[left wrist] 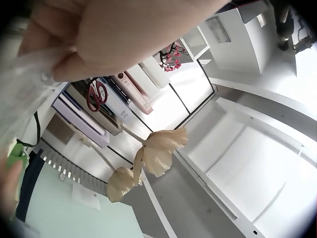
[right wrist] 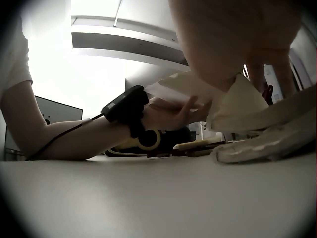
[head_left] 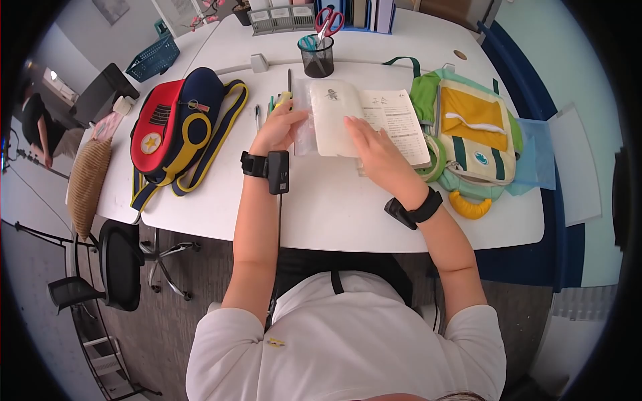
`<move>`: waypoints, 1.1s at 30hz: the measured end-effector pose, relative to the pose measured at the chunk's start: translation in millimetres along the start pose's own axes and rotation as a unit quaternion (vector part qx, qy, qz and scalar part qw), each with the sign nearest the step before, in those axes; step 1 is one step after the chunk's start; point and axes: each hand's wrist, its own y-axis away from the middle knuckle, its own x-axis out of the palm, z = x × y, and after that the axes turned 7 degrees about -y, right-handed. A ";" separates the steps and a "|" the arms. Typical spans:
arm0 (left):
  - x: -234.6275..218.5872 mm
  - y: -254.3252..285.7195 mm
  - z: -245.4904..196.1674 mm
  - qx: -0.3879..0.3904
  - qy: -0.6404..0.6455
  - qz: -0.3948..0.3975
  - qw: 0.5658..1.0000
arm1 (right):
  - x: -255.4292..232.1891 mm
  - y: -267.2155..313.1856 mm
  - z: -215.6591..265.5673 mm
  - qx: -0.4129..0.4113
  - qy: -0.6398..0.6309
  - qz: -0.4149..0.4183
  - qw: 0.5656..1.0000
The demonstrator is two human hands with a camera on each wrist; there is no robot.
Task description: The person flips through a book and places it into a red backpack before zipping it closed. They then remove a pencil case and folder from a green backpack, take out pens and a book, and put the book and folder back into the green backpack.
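Note:
An open booklet (head_left: 394, 127) lies on the white table, its right page printed and a pale leaf (head_left: 332, 130) with a small figure on its left. Clear plastic (head_left: 304, 139) sticks out along the left side. My left hand (head_left: 277, 127) pinches this plastic at its edge; in the left wrist view the hand (left wrist: 119, 34) has the cloudy sheet (left wrist: 22, 94) between thumb and fingers. My right hand (head_left: 384, 157) rests with extended fingers on the pale leaf near the middle of the booklet. The right wrist view shows the booklet's curved pages (right wrist: 270, 141) below that hand (right wrist: 237, 39).
A red and navy bag (head_left: 174, 127) lies at the left, pens (head_left: 258, 117) beside it. Behind the booklet stands a mesh cup (head_left: 318, 60) with scissors. A green, cream and yellow backpack (head_left: 471, 127) touches or nearly touches the booklet's right side. Files (head_left: 381, 15) stand at the back.

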 end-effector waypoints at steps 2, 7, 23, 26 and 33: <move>-2.3 1.4 -2.7 0.005 0.004 0.021 1.000 | 0.8 3.0 1.1 0.012 0.034 0.004 0.999; -11.5 11.7 -15.1 -0.021 -0.072 0.008 0.997 | 9.0 10.9 -8.8 0.072 0.113 0.000 0.991; -26.0 13.4 -11.9 -0.005 -0.209 -0.032 0.977 | -10.5 11.7 -24.7 0.059 0.045 -0.057 0.996; -20.4 14.1 -14.8 0.024 -0.197 -0.039 0.979 | -8.9 5.4 -10.9 0.005 0.081 -0.060 0.995; -26.9 15.2 -14.9 -0.006 -0.234 -0.025 0.972 | -13.9 10.4 -18.7 0.094 0.140 -0.052 0.984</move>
